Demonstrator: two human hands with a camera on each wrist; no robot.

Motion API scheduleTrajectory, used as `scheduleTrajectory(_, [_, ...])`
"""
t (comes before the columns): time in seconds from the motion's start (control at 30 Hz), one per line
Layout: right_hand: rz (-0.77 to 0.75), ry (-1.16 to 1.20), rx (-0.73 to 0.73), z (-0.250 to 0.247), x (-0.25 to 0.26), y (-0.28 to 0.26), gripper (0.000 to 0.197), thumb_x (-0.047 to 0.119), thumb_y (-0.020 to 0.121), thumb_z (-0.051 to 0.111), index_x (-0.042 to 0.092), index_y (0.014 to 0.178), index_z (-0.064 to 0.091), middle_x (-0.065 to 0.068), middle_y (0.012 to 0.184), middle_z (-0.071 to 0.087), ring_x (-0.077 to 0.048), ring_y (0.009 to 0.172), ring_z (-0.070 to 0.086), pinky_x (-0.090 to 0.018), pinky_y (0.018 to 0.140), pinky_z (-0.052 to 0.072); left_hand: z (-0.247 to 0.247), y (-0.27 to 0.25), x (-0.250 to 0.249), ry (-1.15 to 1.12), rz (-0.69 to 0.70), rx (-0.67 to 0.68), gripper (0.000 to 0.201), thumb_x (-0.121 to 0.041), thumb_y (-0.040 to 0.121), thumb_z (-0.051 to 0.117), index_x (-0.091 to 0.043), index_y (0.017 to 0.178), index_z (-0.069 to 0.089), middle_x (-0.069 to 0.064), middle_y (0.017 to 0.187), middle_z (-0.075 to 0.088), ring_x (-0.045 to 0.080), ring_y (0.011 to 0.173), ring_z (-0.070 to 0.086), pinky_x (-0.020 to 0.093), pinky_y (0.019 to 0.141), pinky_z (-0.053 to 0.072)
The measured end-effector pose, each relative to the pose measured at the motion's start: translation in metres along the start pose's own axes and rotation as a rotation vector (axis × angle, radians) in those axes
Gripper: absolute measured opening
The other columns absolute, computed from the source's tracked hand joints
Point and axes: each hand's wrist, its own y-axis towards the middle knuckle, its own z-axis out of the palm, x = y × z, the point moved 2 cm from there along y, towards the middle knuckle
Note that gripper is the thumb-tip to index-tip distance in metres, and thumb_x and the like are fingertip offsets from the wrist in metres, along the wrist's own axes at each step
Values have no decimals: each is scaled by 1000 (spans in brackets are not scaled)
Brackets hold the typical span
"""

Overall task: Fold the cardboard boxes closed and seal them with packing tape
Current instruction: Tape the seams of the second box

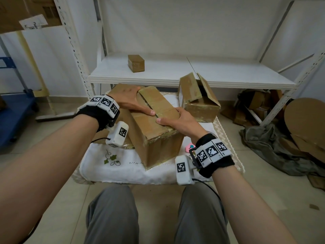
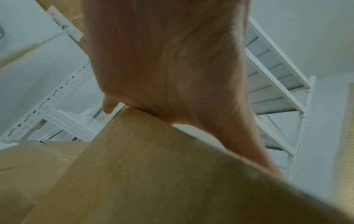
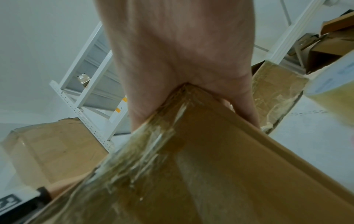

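Observation:
A large cardboard box (image 1: 158, 138) stands on a white towel (image 1: 114, 166), its top flaps folded down and old glossy tape on its edges. My left hand (image 1: 130, 99) lies flat on the left flap, thumb stretched along the centre seam. My right hand (image 1: 177, 120) grips the near right corner, thumb on top by the seam and fingers down the side. In the left wrist view the palm (image 2: 168, 60) rests on the box (image 2: 153, 166). In the right wrist view the hand (image 3: 182, 45) straddles the taped corner (image 3: 210, 151). A roll of packing tape (image 3: 333, 81) sits at the right.
A second box (image 1: 198, 101) stands open behind on the right. A small closed box (image 1: 136, 63) sits on the white shelf (image 1: 228, 74). A pink object (image 1: 190, 147) lies by my right wrist. Cardboard scraps and grey cloth (image 1: 281, 147) cover the floor at right; a blue cart (image 1: 15, 110) is left.

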Motion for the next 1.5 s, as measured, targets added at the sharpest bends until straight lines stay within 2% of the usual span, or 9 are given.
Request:
scheduleTrajectory(0.2, [4, 17, 5, 0, -1, 1, 79, 48, 70, 88, 21, 136, 53, 6, 120, 66, -11, 107, 65, -33, 99, 53, -3, -6, -9, 33, -56, 64, 145, -95, 31, 59, -28, 153, 16, 7, 160, 23, 32, 146, 23, 55, 117, 23])
scheduleTrajectory(0.4, [-10, 45, 7, 1, -1, -2, 73, 48, 73, 86, 22, 134, 55, 6, 119, 66, -13, 108, 65, -37, 100, 54, 8, -10, 4, -190, -8, -101, 117, -98, 48, 57, -25, 138, 43, 4, 145, 45, 26, 129, 45, 52, 108, 38])
scheduleTrajectory(0.6, [-7, 118, -35, -9, -4, -8, 62, 46, 74, 86, 26, 125, 58, 13, 107, 65, -6, 100, 64, -29, 93, 53, 21, -39, 13, -715, -123, -364, 82, -67, 96, 38, -18, 157, 14, 4, 166, 10, 26, 151, 15, 52, 121, 17])
scheduleTrajectory(0.7, [4, 181, -63, -17, -7, -11, 60, 45, 75, 85, 27, 124, 56, 11, 109, 66, -7, 98, 65, -28, 88, 55, 38, -50, 25, -832, -314, -333, 66, -64, 100, 24, -14, 134, 51, 19, 146, 44, 37, 134, 46, 46, 113, 35])
scheduleTrajectory(0.87, [10, 207, -103, -21, -11, -14, 76, 51, 70, 87, 21, 132, 55, 4, 116, 67, -14, 105, 67, -37, 95, 57, 82, -67, 29, -1104, -482, 18, 85, -77, 89, 33, 1, 118, 52, 23, 100, 70, 38, 94, 69, 51, 92, 55])
scheduleTrajectory(1.03, [0, 224, -124, -29, -9, -16, 82, 62, 60, 87, 23, 127, 60, 3, 114, 73, -16, 101, 72, -38, 93, 58, 94, -72, 4, -1397, -504, 94, 73, -71, 94, 34, -1, 103, 53, 12, 88, 61, 28, 85, 64, 35, 68, 55])
scheduleTrajectory(1.13, [0, 332, -125, -40, -1, -21, 75, 63, 66, 84, 20, 125, 63, -3, 113, 75, -19, 100, 73, -37, 85, 59, 86, -70, 4, -1601, -454, -41, 53, -58, 102, 29, -16, 114, 59, -6, 93, 63, 22, 88, 63, 33, 92, 51])
scheduleTrajectory(1.23, [-3, 500, -92, -46, 3, -21, 72, 62, 73, 79, 14, 125, 66, -9, 114, 75, -25, 100, 74, -38, 79, 60, 74, -73, 6, -1784, -355, -109, 44, -34, 105, 43, -20, 70, 66, -5, 59, 53, 11, 62, 48, 24, 71, 48])
scheduleTrajectory(1.5, [12, 748, -76, -37, -3, -24, 71, 68, 75, 71, 21, 128, 68, -8, 119, 74, -27, 114, 69, -52, 102, 52, 72, -88, -3, -1523, -261, 111, 34, -42, 97, 56, -11, 111, 64, 16, 125, 61, 32, 117, 58, 43, 88, 51])
